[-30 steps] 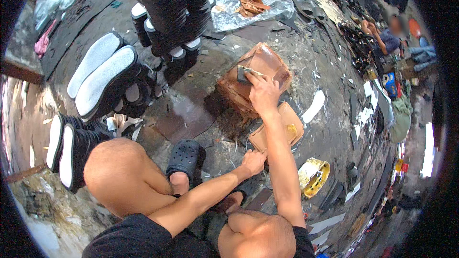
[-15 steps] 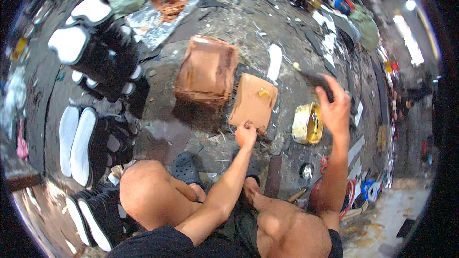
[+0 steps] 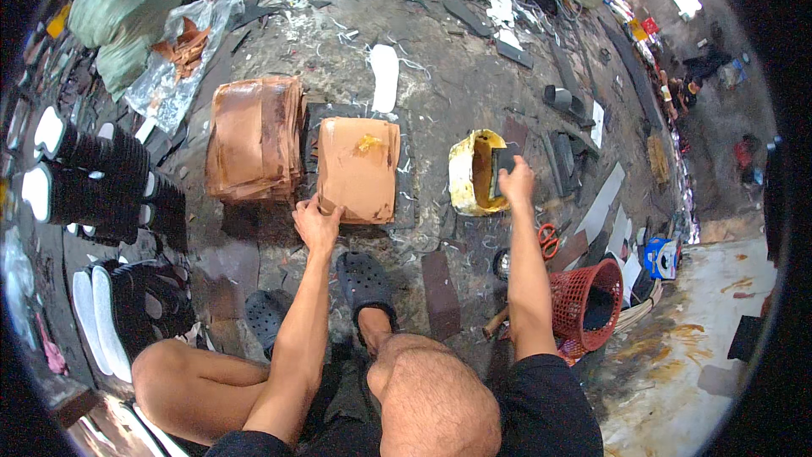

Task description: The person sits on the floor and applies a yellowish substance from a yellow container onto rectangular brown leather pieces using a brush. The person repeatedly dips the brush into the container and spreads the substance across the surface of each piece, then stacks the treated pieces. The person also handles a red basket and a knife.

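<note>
My left hand [image 3: 318, 223] pinches the near left corner of a tan leather-like sheet [image 3: 355, 182], top of a small stack in front of me. A yellow-brown blob of glue [image 3: 369, 145] sits on its far part. Off to the right, my right hand [image 3: 518, 184] is closed on a dark flat spreader [image 3: 506, 159], whose lower end is down inside a yellow-smeared tub [image 3: 463, 174]. What the spreader touches in there is hidden. To the left of the sheet stands a taller stack of brown sheets [image 3: 254, 137], with glossy dark stains on top.
Piles of black and white soles [image 3: 80, 182] line the left side. A white sole-shaped piece [image 3: 384, 78] lies beyond the sheets. On the right are a red basket [image 3: 584, 305], red-handled scissors [image 3: 548, 241] and dark offcuts [image 3: 562, 161]. A green sack [image 3: 127, 13] stands far left.
My right hand has lowered the spreader from above into the tub. My left hand stays at the sheet's near edge, now at its left corner. The whole view has shifted to the right.
</note>
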Demonstrator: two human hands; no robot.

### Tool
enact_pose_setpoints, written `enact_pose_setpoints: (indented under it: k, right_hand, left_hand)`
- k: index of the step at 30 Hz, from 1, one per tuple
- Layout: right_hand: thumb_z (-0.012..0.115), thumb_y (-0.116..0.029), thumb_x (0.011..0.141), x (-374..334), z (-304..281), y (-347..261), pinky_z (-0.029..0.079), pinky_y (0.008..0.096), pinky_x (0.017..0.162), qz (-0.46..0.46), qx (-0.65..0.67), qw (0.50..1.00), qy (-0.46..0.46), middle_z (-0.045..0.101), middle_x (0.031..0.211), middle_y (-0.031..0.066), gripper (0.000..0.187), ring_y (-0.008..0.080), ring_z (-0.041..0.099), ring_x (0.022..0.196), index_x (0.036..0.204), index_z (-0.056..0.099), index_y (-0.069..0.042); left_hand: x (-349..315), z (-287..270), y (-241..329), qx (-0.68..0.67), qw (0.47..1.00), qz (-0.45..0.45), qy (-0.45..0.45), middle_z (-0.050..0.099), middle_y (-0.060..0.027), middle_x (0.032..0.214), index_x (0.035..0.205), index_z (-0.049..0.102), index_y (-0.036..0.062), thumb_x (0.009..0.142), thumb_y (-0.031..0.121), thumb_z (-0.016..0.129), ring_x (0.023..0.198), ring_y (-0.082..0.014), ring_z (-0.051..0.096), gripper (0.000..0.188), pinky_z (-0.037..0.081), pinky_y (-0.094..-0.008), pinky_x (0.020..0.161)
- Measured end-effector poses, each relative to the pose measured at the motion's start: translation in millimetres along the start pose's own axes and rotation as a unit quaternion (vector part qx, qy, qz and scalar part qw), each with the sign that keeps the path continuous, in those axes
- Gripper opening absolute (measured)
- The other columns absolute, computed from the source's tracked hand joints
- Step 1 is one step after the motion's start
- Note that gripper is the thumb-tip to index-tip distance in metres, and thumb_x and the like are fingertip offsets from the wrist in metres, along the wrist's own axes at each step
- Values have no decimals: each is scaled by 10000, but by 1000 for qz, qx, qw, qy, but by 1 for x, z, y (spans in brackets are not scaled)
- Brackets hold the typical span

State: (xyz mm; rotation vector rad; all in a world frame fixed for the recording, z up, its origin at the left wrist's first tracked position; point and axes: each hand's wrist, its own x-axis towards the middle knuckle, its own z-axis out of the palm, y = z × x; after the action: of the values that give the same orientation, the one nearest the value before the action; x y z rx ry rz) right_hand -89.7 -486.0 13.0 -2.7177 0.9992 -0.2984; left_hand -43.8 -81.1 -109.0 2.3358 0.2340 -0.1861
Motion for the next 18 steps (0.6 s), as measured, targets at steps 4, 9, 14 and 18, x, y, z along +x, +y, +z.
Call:
enact_pose_setpoints:
  k: [4,9,14,18]
  right_hand:
    - [785,-167,735,0,13,5,527,431,870,2,47,998,-38,702,1020,230,537,344,683,975,1208,610,18]
    - [792,-131,778,14,-72,43,510,323,800,2,496,868,-28,683,1012,77,476,156,624,917,1178,597,38]
    - [708,-215,803,-21,-115,63,478,470,972,-52,-64,974,-213,654,1228,164,465,355,604,1153,1256,637,-134]
    - [616,-184,846,-27,-126,69,520,510,838,-83,-176,969,-155,703,1061,173,375,376,670,975,1220,652,-180]
  left_hand:
    - [-1,5,0,-27,999,23,-10,551,-173,1214,1279,618,19,703,337,841,1129,-342,503,695,436,-431,956]
    - [-14,8,-1,52,982,134,123,628,-219,1153,1204,667,6,801,310,795,1094,-351,566,522,471,-419,925]
    - [-19,17,-9,-96,972,84,198,667,-194,1174,1172,671,-22,910,155,634,1070,-350,619,318,476,-408,957]
    - [-37,12,22,-38,955,291,43,636,-198,1181,1209,647,45,773,10,660,1119,-353,582,437,440,-467,971]
